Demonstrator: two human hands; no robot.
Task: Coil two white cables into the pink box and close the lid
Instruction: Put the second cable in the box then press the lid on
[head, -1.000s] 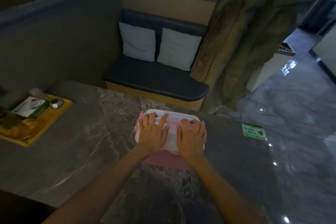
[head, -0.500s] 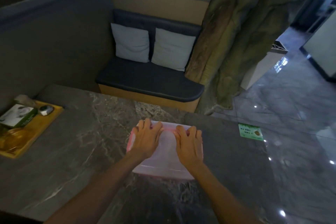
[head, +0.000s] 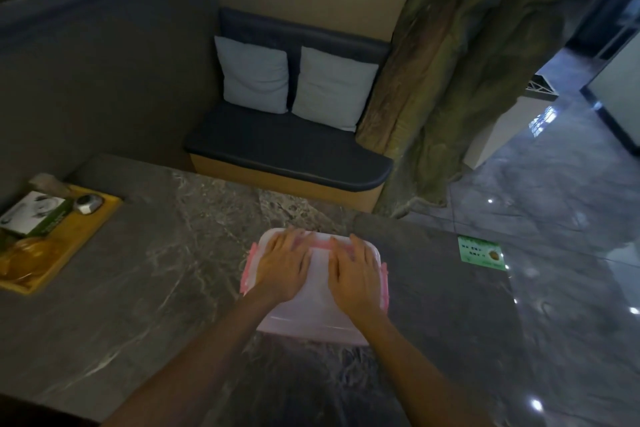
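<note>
The pink box (head: 313, 322) sits on the grey marble table (head: 156, 270), near its far edge. Its translucent white lid lies down over the box, and pink latches (head: 248, 270) show along the left and right sides. My left hand (head: 282, 263) lies flat on the left half of the lid with its fingers spread. On the right half, my right hand (head: 355, 270) rests flat in the same way. Neither hand grips anything. The white cables are not visible; the lid and my hands hide the inside.
A yellow tray (head: 69, 243) at the table's left edge holds a tissue box (head: 33, 213) and small items. A green card (head: 479, 253) lies right of the box, near the table's right edge. Beyond the table stand a dark bench (head: 287, 152) with two cushions and a shiny floor.
The lid has come down from a tilted position to lie flat over the pink base. Both hands stayed on top and pressed down with it.
</note>
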